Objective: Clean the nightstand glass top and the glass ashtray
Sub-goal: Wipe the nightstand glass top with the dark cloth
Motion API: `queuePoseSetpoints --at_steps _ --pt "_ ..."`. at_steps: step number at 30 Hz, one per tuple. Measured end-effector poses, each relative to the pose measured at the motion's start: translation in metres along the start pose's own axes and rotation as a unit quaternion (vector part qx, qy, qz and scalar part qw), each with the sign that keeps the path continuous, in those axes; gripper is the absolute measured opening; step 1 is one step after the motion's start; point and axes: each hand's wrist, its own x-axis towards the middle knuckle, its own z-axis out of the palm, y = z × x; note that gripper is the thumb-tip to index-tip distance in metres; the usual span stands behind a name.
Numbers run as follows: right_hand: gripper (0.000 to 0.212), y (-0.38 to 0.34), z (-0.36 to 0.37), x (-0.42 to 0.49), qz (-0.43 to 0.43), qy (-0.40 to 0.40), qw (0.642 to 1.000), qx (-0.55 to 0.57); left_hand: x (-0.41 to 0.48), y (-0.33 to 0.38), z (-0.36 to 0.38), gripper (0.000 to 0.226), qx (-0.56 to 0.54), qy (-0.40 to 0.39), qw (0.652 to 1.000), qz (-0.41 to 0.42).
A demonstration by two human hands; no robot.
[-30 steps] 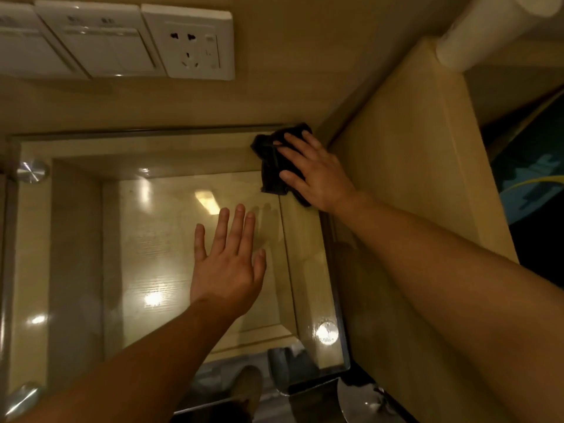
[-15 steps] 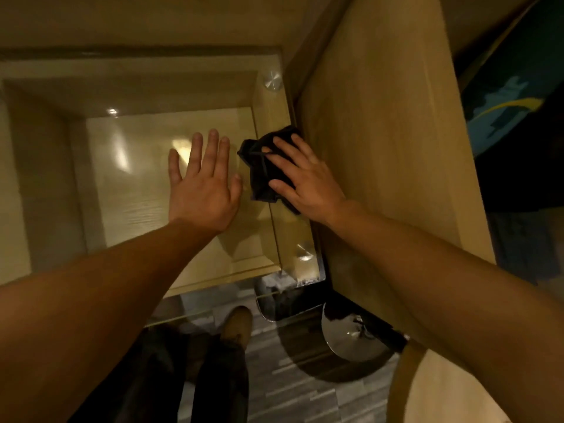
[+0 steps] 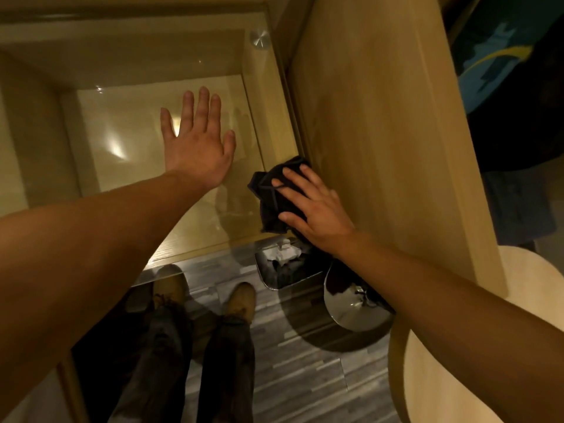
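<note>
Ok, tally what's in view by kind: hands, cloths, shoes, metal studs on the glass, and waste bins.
Hands: 2 (left hand, right hand)
Cloths: 1 (black cloth)
Shoes: 2 (left shoe, right shoe)
Studs: 1 (metal stud)
Bins: 1 (waste bin)
Total: 7

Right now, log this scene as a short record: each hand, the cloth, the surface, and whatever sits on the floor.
left hand: flat on the glass top, fingers spread, holding nothing
right hand: fingers straight, pressing the black cloth onto the glass
cloth position: at the glass's right edge, beside the wooden panel
floor: waste bin holding crumpled paper, lower than the glass
</note>
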Motion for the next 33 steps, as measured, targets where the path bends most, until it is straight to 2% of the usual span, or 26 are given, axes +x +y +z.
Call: queuePoseSetpoints --at_steps 5,8,11,13,15,18,20,22,24,25,27,30,33 --pt "0.055 -0.012 0.005 -0.033 0.021 0.001 0.999 0.03 0.001 -0.004 -0.01 0.074 -0.013 -0.038 0.999 0.016" --pt "0.053 -0.017 0.003 -0.048 0.034 -0.008 0.998 0.05 -0.019 0.002 -0.019 0.071 -0.055 -0.022 0.998 0.033" --pt "0.05 -0.024 -0.007 -0.059 0.024 -0.038 0.997 0.07 -0.068 0.023 -0.028 0.064 -0.155 -0.002 0.985 0.074" --pt "0.046 -0.03 -0.017 -0.067 0.025 -0.059 0.994 0.093 -0.106 0.043 -0.03 0.058 -0.26 -0.032 0.963 0.059" --pt "0.046 -0.041 -0.031 -0.077 0.056 -0.087 0.986 0.132 -0.137 0.063 -0.035 0.053 -0.388 -0.101 0.915 -0.033" --pt "0.05 -0.066 -0.058 -0.098 0.117 -0.075 0.966 0.219 -0.169 0.09 -0.048 0.063 -0.536 -0.234 0.792 -0.174" --pt "0.053 -0.083 -0.081 -0.113 0.153 -0.031 0.947 0.279 -0.183 0.102 -0.063 0.066 -0.581 -0.303 0.728 -0.202" --pt "0.056 -0.101 -0.107 -0.125 0.182 0.001 0.929 0.324 -0.194 0.112 -0.088 0.054 -0.629 -0.362 0.648 -0.23" --pt "0.062 -0.116 -0.133 -0.139 0.191 0.024 0.919 0.346 -0.2 0.122 -0.116 0.051 -0.681 -0.392 0.57 -0.239" --pt "0.067 -0.122 -0.144 -0.146 0.19 0.036 0.918 0.345 -0.201 0.128 -0.13 0.052 -0.701 -0.386 0.553 -0.234" --pt "0.075 -0.131 -0.166 -0.16 0.197 0.062 0.919 0.335 -0.202 0.142 -0.156 0.048 -0.723 -0.351 0.553 -0.219" --pt "0.083 -0.142 -0.196 -0.184 0.253 0.115 0.907 0.318 -0.204 0.165 -0.19 0.031 -0.722 -0.342 0.577 -0.169" --pt "0.084 -0.15 -0.221 -0.214 0.324 0.151 0.859 0.367 -0.214 0.19 -0.215 0.021 -0.698 -0.37 0.606 -0.091"
